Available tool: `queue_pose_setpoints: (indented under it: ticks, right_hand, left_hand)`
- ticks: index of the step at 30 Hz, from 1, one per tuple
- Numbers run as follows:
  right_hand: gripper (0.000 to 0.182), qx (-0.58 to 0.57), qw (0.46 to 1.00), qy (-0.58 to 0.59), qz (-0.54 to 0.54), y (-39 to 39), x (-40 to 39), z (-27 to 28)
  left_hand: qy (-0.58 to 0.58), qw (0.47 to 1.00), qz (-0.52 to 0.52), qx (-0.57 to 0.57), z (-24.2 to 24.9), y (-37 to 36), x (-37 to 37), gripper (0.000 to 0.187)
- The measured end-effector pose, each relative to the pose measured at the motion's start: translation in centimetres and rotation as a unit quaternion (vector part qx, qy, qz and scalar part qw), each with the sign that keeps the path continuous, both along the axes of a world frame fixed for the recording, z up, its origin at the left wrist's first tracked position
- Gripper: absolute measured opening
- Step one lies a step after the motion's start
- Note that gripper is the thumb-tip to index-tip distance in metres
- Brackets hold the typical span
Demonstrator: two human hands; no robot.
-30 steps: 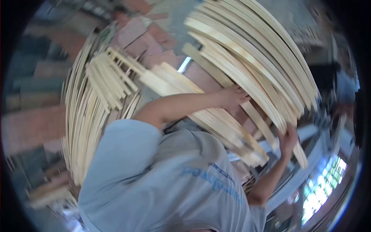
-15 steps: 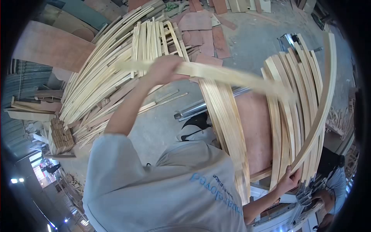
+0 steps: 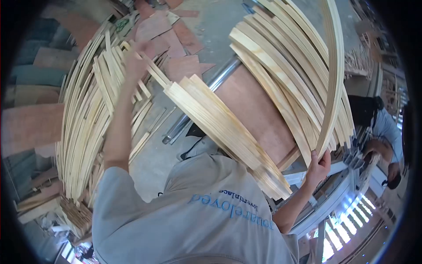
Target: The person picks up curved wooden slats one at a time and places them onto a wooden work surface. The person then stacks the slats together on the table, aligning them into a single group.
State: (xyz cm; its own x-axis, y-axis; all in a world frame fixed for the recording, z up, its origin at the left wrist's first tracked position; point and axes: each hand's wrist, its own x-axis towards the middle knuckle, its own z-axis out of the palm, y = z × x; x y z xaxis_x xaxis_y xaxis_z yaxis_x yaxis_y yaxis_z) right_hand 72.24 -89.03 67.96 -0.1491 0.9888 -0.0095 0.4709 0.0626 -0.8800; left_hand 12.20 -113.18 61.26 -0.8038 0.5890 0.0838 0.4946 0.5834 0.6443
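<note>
My right hand (image 3: 317, 169) grips the lower end of a long curved wooden strip (image 3: 335, 66), thumb and fingers closed at its edge. The strip arcs upward over a row of similar curved strips (image 3: 281, 57) on the right of the bench. Up at the left, my left hand (image 3: 136, 64) is smeared by motion over a heap of pale wooden strips (image 3: 85, 119). I cannot tell whether it holds one. Between the two hands lies a bundle of strips (image 3: 220, 127), side by side along the near edge of a reddish board (image 3: 255, 110).
A metal tube (image 3: 224, 75) runs beneath the bundle. Reddish plywood sheets (image 3: 182, 66) lie on the floor at the back. At the right, another person (image 3: 387, 132) bends down beside a metal frame (image 3: 316, 209).
My left hand has swung left to the heap; the strip that stretched across the view in it no longer shows there. My right hand still holds the curved strip. The view has turned.
</note>
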Motion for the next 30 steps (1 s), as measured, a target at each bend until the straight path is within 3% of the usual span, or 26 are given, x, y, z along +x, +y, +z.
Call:
queue_pose_setpoints:
  ticks: [1, 2, 3, 4, 5, 8, 10, 12, 16, 17, 19, 21, 22, 24, 26, 30]
  right_hand:
    - [0.052, 0.001, 1.000, 0.001, -0.009, -0.8, 0.5, 0.4]
    - [0.052, 0.005, 1.000, -0.011, -0.020, -1.6, 1.0, 0.8]
    - [0.053, 0.009, 0.999, -0.023, -0.030, -2.1, 1.7, 1.0]
    - [0.055, 0.010, 0.998, -0.048, -0.039, -2.7, 2.9, 1.0]
    - [0.055, 0.011, 0.998, -0.044, -0.044, -3.2, 4.0, 0.8]
    - [0.051, 0.016, 0.996, -0.063, -0.066, -4.9, 5.9, 0.5]
    - [0.051, 0.016, 0.993, -0.077, -0.085, -5.9, 7.1, 0.2]
    - [0.052, 0.045, 0.989, -0.086, -0.107, -7.2, 8.0, -0.1]
    - [0.050, 0.045, 0.977, -0.172, -0.120, -8.8, 10.7, 0.7]
    - [0.051, 0.029, 0.980, -0.135, -0.141, -9.0, 10.4, 1.3]
    - [0.054, 0.049, 0.980, -0.102, -0.163, -9.5, 10.9, 1.6]
    - [0.056, 0.072, 0.976, -0.099, -0.180, -10.2, 12.5, 1.3]
    - [0.055, 0.085, 0.972, -0.103, -0.193, -10.5, 12.8, 1.1]
    - [0.052, 0.057, 0.975, -0.070, -0.205, -10.8, 12.2, 2.1]
    - [0.051, 0.050, 0.981, -0.050, -0.179, -10.8, 11.7, 2.3]
    - [0.052, 0.030, 0.990, -0.083, -0.113, -9.4, 11.6, -0.7]
  left_hand:
    - [-0.165, 0.975, -0.091, 0.119, -5.9, 3.9, 3.3, 0.031]
    - [0.004, 0.978, -0.208, 0.026, 0.4, 9.1, 11.0, 0.028]
    - [0.054, 0.918, -0.382, 0.093, -3.5, 13.0, 13.9, 0.029]
    - [0.162, 0.852, -0.472, 0.158, -2.5, 16.2, 17.7, 0.033]
    - [0.157, 0.837, -0.480, 0.212, -2.6, 19.0, 20.6, 0.039]
    - [0.183, 0.810, -0.519, 0.204, -2.3, 24.5, 24.8, 0.037]
    - [0.261, 0.781, -0.544, 0.158, -4.6, 27.8, 25.2, 0.030]
    - [0.249, 0.746, -0.588, 0.191, -6.4, 31.0, 23.9, 0.022]
    - [0.304, 0.620, -0.682, 0.243, -6.0, 33.0, 22.3, 0.023]
    - [0.283, 0.670, -0.668, 0.160, -4.8, 32.4, 22.4, 0.025]
    - [0.342, 0.658, -0.651, 0.161, -2.4, 31.8, 22.5, 0.018]
    - [0.261, 0.708, -0.640, 0.144, -0.4, 28.5, 23.3, 0.020]
    - [0.258, 0.703, -0.647, 0.141, -0.6, 26.8, 23.5, 0.020]
    - [0.150, 0.747, -0.631, 0.147, -1.2, 23.5, 23.8, 0.023]
    - [0.192, 0.706, -0.662, 0.160, -1.7, 21.1, 24.5, 0.030]
    - [0.111, 0.725, -0.663, 0.146, -8.3, 18.9, 26.1, 0.044]
